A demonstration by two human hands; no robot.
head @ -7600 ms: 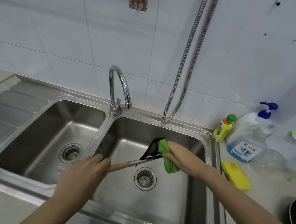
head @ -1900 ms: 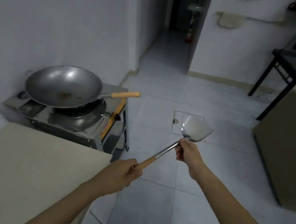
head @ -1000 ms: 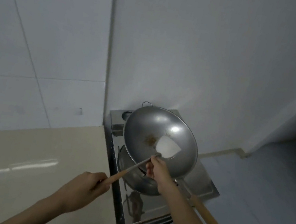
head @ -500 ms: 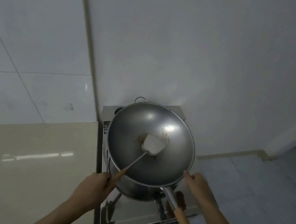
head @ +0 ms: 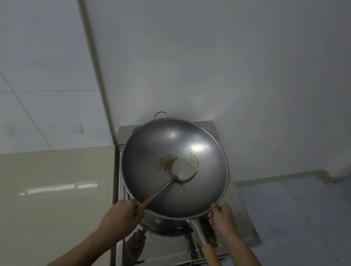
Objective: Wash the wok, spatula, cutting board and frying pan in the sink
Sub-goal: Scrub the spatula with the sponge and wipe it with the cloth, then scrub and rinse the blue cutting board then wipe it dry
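Now left hand (head: pixel 122 216) grips spatula (head: pixel 183 171); right hand (head: pixel 221 217) apparently pinches wok (head: pixel 155 152) rim.

No readable text, label, brand, number or sign appears anywhere here.

Dim rm: white tiled wall (head: pixel 31 64), beige counter (head: pixel 28 201), grey floor (head: pixel 316 224).

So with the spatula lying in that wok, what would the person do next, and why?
Probably let go of the spatula and lift the wok toward the sink. The left hand holds the spatula's wooden handle, the right hand is at the wok's rim, and brown crumbs remain inside.
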